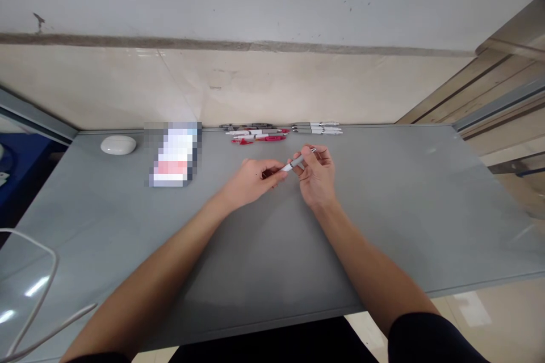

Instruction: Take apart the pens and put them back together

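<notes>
Head view, frame centre: left hand [252, 180] and right hand [318, 180], both grips grasping one grey-and-white pen [297, 161], should hold it straight.

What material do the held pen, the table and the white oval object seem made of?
Pen: probably smooth plastic, judging by its even white and grey barrel. Table: perhaps painted metal or laminate; its flat grey top reflects light. White oval object: likely hard plastic, from its smooth, rounded surface.
</notes>
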{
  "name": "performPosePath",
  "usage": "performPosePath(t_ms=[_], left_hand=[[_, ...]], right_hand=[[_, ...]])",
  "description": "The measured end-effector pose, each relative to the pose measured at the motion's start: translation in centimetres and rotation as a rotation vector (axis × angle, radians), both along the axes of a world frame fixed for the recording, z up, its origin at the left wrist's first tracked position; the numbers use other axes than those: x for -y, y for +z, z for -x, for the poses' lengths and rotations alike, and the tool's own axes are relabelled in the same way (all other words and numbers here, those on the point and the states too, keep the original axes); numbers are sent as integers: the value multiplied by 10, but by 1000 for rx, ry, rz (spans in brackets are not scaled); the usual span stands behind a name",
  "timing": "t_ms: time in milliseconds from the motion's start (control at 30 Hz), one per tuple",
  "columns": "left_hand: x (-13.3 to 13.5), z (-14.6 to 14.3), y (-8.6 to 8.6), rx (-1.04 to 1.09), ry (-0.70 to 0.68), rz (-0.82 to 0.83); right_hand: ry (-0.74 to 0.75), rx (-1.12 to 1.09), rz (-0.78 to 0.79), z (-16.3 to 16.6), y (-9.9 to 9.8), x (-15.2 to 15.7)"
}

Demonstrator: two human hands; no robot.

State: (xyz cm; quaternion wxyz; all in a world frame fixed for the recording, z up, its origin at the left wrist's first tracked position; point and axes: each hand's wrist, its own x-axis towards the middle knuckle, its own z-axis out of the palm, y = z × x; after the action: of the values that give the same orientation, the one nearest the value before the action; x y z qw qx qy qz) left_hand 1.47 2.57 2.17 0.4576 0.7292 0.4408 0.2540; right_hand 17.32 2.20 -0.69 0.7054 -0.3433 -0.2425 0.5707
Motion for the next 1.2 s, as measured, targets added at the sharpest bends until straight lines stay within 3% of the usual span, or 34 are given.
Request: performPosePath(t_ms=[100,367,533,667,767,1000,1200], left_hand=[[-1,2,3,56,-45,58],[-3,11,17,172,-268,440],[-2,9,14,173,-246,374],[-1,3,7,126,-63,155],[0,0,3,89,10,80],[-5,8,8,183,-129,288],[-5,13,15,206,-238,453]], right_hand=[[46,4,-15,-2,0,1],[161,-24,-99,-6,1,4],[150,-35,-103,-5,1,2],[49,-1,-38,-3,0,1],[5,-14,-12,-2,-1,0],[196,-35,-106,-8,-2,0],[199,-26,-121,-10,-3,0]])
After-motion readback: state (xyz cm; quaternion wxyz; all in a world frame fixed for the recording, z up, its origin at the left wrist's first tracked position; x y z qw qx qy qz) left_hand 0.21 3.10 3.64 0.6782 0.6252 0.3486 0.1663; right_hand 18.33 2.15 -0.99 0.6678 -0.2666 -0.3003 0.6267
